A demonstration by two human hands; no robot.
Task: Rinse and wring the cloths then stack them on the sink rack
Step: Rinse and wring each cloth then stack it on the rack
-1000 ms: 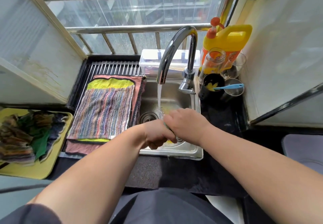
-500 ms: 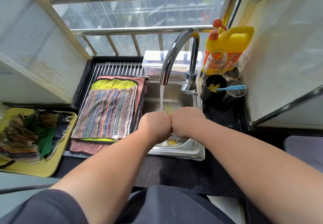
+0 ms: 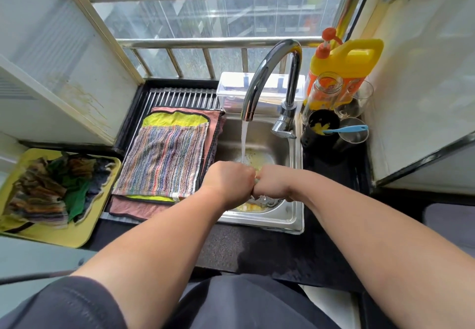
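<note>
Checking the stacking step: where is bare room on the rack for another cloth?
Bare bars of the rack show only behind the stacked cloths, left of the clear box. The counter right of the sink is crowded with jug, jar and glasses.

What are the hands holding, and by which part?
The left hand and right hand grip a bunched cloth, fist against fist over the sink; it is mostly hidden, so which part cannot be told.

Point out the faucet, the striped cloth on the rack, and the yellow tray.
faucet [image 3: 261,76], head view, curved spout.
striped cloth [image 3: 164,159], head view, its middle.
yellow tray [image 3: 59,233], head view, bare near edge.
</note>
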